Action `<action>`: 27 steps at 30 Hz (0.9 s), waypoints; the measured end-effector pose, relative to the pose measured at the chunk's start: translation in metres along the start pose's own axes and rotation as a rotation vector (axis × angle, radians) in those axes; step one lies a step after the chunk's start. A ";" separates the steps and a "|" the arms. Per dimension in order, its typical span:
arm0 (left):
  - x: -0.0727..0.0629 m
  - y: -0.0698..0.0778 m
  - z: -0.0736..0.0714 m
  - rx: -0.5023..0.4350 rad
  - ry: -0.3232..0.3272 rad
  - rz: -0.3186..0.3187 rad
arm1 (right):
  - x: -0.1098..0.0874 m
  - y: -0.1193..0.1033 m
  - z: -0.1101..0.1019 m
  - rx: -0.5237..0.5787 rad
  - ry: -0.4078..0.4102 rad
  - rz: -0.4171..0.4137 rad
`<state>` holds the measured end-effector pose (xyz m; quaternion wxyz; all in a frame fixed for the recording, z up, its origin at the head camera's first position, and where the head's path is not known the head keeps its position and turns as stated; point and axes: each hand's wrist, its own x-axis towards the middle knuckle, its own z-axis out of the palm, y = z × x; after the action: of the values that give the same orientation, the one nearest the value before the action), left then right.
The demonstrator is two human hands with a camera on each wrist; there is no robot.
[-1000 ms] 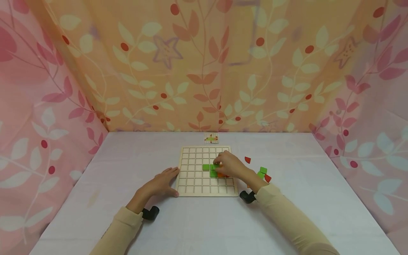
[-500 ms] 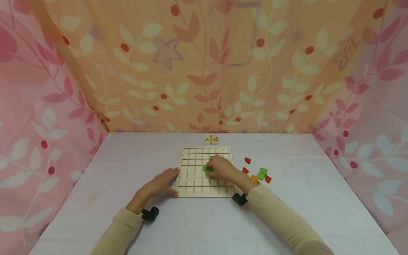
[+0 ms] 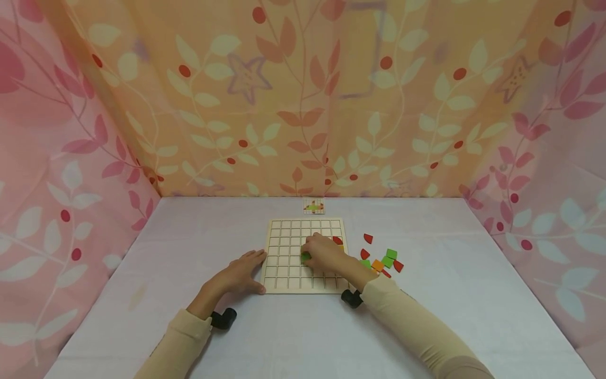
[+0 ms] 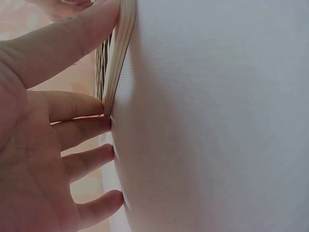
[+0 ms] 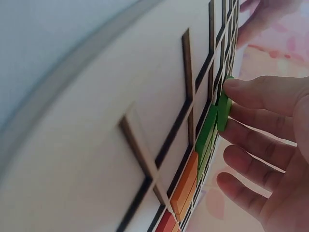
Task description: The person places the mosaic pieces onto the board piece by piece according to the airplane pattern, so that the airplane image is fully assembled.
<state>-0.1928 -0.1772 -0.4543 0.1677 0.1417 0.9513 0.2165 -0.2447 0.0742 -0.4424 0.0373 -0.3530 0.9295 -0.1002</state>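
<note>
A light wooden grid board lies on the white table. My right hand is over its middle, pinching a green square tile between thumb and fingers. Next to that tile, in the right wrist view, a row of green, orange and red tiles sits on the grid. Part of this row is hidden behind the right hand in the head view. At the board's left edge, my left hand rests with fingers extended. Its thumb touches the board near the front corner.
Right of the board lie loose tiles: red quarter-rounds, green squares and an orange square. Behind the board is a small pattern card. Patterned cloth encloses the table at the back and sides.
With the green tile, my right hand has shifted left and slightly nearer across the board. A red tile at the board's right side and more loose tiles have come into view. The left hand stays put.
</note>
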 end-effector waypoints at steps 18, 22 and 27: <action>-0.002 0.002 -0.002 0.004 0.000 0.009 | -0.001 -0.001 0.002 0.000 -0.017 -0.003; -0.001 0.002 -0.002 0.009 0.000 0.010 | -0.001 0.000 0.003 0.003 -0.015 -0.005; 0.000 0.002 -0.001 0.008 0.002 0.011 | -0.003 0.000 -0.001 0.046 -0.025 0.006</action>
<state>-0.1927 -0.1758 -0.4523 0.1650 0.1472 0.9516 0.2135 -0.2429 0.0760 -0.4418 0.0575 -0.3505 0.9275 -0.1169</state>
